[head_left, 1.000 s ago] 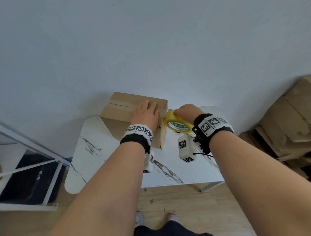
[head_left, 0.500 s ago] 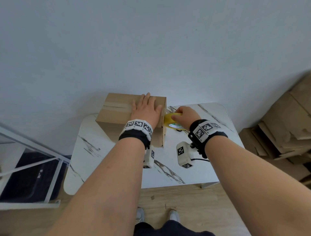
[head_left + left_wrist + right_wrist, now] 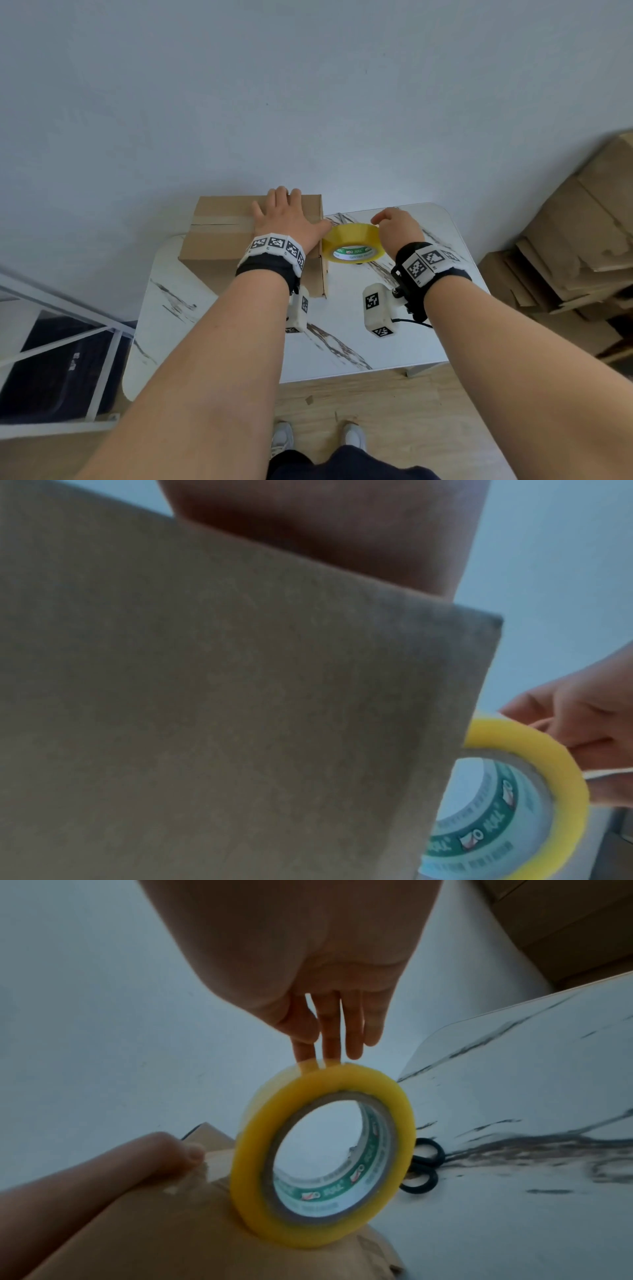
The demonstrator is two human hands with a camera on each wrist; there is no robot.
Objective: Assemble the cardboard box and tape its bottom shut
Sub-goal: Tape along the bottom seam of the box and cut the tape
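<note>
A brown cardboard box (image 3: 219, 240) stands on the white marble table (image 3: 376, 342), with a strip of clear tape (image 3: 222, 221) along its top seam. My left hand (image 3: 286, 219) lies flat on the box top, fingers straight and reaching the far edge, while its thumb (image 3: 164, 1158) presses at the right edge. The yellow tape roll (image 3: 352, 241) stands on edge against the box's upper right side. My right hand (image 3: 394, 226) pinches the roll from above, with its fingertips (image 3: 329, 1047) on the rim.
Black scissors (image 3: 423, 1167) lie on the table behind the roll. A stack of flattened cardboard (image 3: 565, 257) leans at the right. A white metal frame (image 3: 68, 325) stands at the left, and a plain wall rises right behind the table.
My left hand has slid along the box top toward its far edge. The right hand has kept the roll at the box's right side, now turned so its core faces me.
</note>
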